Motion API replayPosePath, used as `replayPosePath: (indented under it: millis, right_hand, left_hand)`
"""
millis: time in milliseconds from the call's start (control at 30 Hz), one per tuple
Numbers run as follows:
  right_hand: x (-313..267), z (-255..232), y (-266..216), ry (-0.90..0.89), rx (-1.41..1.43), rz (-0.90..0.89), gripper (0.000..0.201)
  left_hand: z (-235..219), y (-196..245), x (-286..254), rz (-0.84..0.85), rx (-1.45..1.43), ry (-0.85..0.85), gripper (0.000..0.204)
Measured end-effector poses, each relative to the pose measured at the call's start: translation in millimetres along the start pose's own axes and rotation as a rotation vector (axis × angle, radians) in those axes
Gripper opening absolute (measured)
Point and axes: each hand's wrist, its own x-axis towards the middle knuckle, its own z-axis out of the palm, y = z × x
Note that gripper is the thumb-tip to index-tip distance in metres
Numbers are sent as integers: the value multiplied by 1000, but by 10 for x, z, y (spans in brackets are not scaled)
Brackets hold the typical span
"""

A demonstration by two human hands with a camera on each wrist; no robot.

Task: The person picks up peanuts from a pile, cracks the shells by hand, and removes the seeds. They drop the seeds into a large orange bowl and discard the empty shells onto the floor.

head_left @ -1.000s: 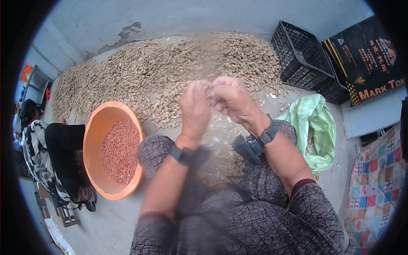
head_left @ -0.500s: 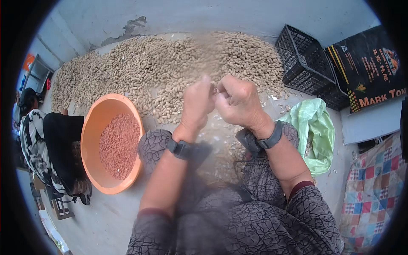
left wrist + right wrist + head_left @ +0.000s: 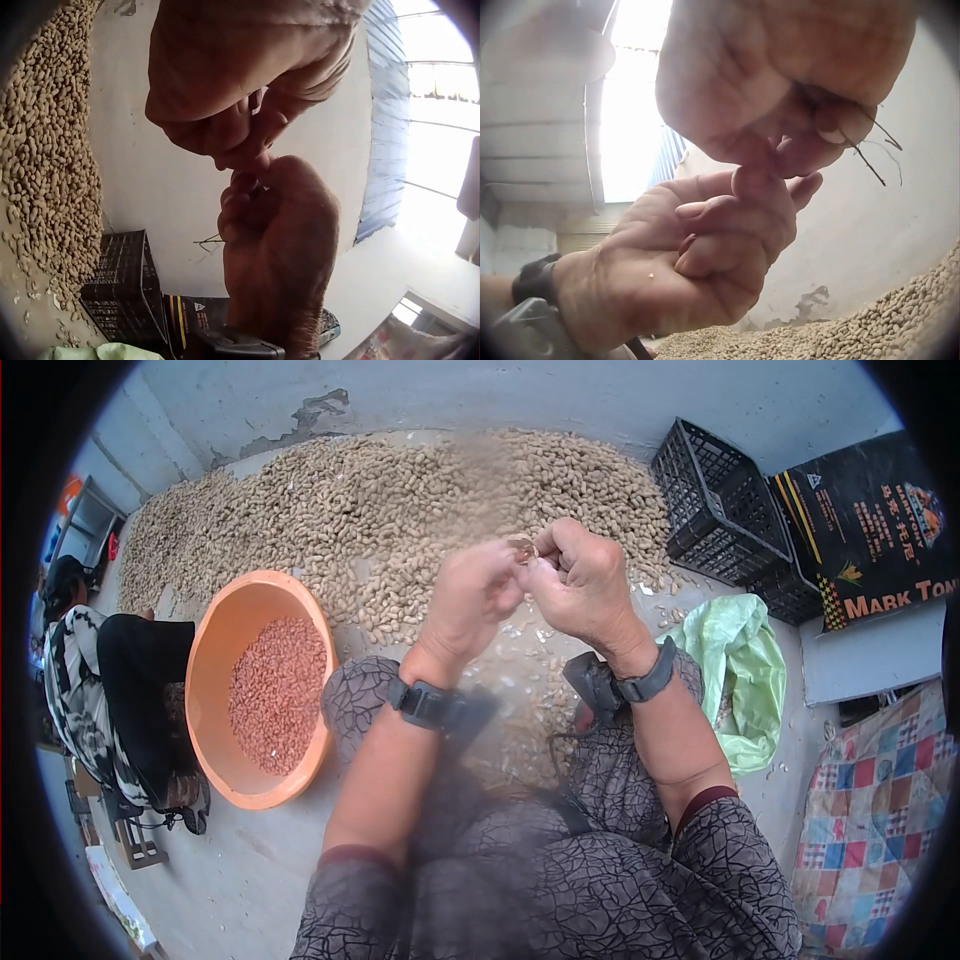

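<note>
Peanut pinched between both my hands

My left hand (image 3: 470,600) and right hand (image 3: 580,585) meet fingertip to fingertip, fingers curled tight on one peanut (image 3: 522,547), raised over the peanut heap (image 3: 400,520) beside the orange basin (image 3: 215,660).

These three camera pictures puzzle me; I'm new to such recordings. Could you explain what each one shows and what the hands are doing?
No machine here: a person wears three cameras. The head view looks down at both hands; each wrist view looks up at them from a strap. The left hand and right hand meet, pinching a peanut between them. Beyond lies a big peanut pile on the floor. An orange basin at the left holds reddish shelled kernels. On the right are a black crate and a green bag.
</note>
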Motion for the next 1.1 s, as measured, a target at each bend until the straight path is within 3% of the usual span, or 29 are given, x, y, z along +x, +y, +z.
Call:
replayPosePath:
  millis: [167, 400, 467, 500, 533, 600, 733, 800, 933, 1000, 1100]
  right_hand:
    - [-15, 14, -15, 0, 55, -21, 4]
    - [-22, 14, 10, -20, 90, -107, 3]
    - [-33, 16, 11, -31, 82, -116, 3]
    - [-40, 21, 12, -36, 74, -137, 3]
    - [-48, 31, 17, -34, 72, -133, 3]
    - [-53, 41, 38, 50, 81, -21, 3]
    - [59, -72, 176, 68, 24, 72, 8]
    - [105, -182, 233, -378, 373, 604, 22]
    - [157, -263, 236, -388, 540, 757, 34]
    - [167, -252, 248, -378, 622, 812, 36]
    - [144, -180, 256, -369, 681, 887, 39]
  left_hand:
    - [-15, -26, -3, -14, 175, 24, 12]
    - [-74, -18, 22, -34, 172, -2, 12]
    - [-129, -65, 53, 50, 527, -36, 16]
    - [-48, -56, 18, 12, 297, -5, 19]
    - [-50, -62, 13, 8, 296, -7, 19]
    - [-59, -50, 22, -77, 122, 36, 19]
    - [-123, -28, 25, -211, 40, 150, 17]
    - [-129, -5, 38, -227, -29, 146, 21]
    - [-35, -7, -3, -164, 87, 193, 23]
    - [-25, -30, -25, -37, 229, 90, 22]
    - [80, -54, -46, -29, 337, 58, 25]
